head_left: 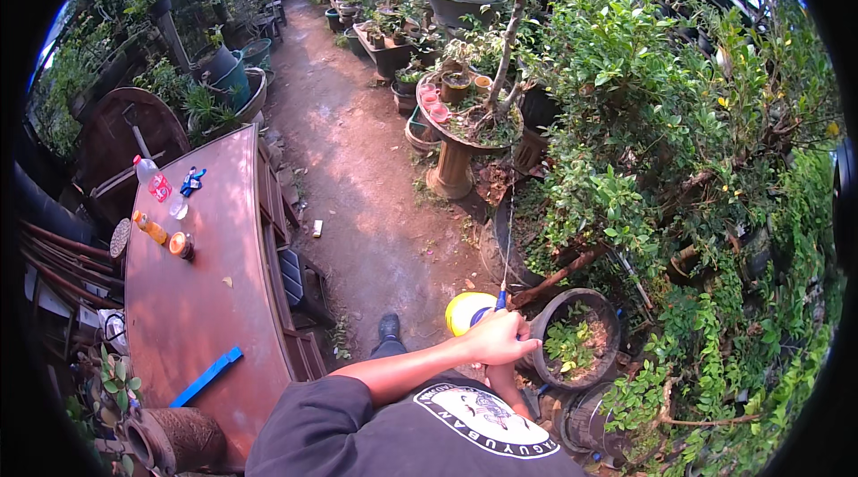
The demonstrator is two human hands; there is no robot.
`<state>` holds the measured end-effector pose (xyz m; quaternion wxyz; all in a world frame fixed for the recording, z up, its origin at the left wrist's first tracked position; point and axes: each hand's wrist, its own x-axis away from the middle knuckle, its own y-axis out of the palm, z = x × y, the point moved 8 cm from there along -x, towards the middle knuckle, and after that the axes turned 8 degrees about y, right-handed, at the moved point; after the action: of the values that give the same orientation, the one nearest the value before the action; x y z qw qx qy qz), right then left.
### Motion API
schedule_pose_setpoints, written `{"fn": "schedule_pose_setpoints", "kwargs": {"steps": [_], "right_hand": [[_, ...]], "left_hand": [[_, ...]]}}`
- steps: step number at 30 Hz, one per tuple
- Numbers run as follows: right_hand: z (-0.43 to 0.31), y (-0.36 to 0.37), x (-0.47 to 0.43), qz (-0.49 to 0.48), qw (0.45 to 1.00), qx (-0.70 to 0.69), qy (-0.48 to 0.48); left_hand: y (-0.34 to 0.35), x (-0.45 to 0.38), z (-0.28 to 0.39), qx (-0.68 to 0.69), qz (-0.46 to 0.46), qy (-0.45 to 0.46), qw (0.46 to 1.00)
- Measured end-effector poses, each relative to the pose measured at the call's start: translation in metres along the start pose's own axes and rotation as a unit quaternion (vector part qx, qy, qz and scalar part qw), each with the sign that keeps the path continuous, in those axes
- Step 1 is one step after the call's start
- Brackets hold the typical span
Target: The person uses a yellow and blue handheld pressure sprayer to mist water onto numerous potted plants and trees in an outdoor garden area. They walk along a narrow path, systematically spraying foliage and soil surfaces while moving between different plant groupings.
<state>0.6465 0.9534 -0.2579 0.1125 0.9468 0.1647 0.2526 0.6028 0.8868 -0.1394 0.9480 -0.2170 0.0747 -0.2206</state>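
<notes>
A yellow pump sprayer [462, 311] with a blue head and nozzle [501, 299] is held out in front of my body. My left hand [499, 337] reaches across and is closed over the sprayer's head, hiding much of it. Beneath it, only the wrist and forearm of my right arm show; my right hand [497, 370] is mostly covered by the left one. From the nozzle tip a thin, broken water jet [511, 222] runs toward the bonsai tree [513, 28] in a shallow round planter [469, 137] on a pedestal.
Beside my hands stands a round plant pot [576, 339]. To the left, a brown wooden table [201, 316] carries a red-capped bottle [153, 179], an orange drink bottle [149, 228], a jar [181, 246] and a blue bar [206, 376]. Dense shrubs [643, 108] border the dirt path [342, 142].
</notes>
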Motion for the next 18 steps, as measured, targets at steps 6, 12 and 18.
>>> {"fn": "schedule_pose_setpoints", "kwargs": {"steps": [6,12,18], "right_hand": [[-0.014,0.028,-0.044,0.02,0.999,0.031,0.028],[-0.033,0.062,-0.098,0.038,0.997,0.058,0.037],[-0.101,0.094,-0.147,0.059,0.994,0.085,-0.039]], "left_hand": [[-0.047,-0.017,-0.04,0.074,0.007,-0.043,0.996],[-0.107,-0.039,-0.033,0.079,0.024,-0.014,0.997],[-0.211,-0.043,0.05,0.004,0.021,0.154,0.988]]}}
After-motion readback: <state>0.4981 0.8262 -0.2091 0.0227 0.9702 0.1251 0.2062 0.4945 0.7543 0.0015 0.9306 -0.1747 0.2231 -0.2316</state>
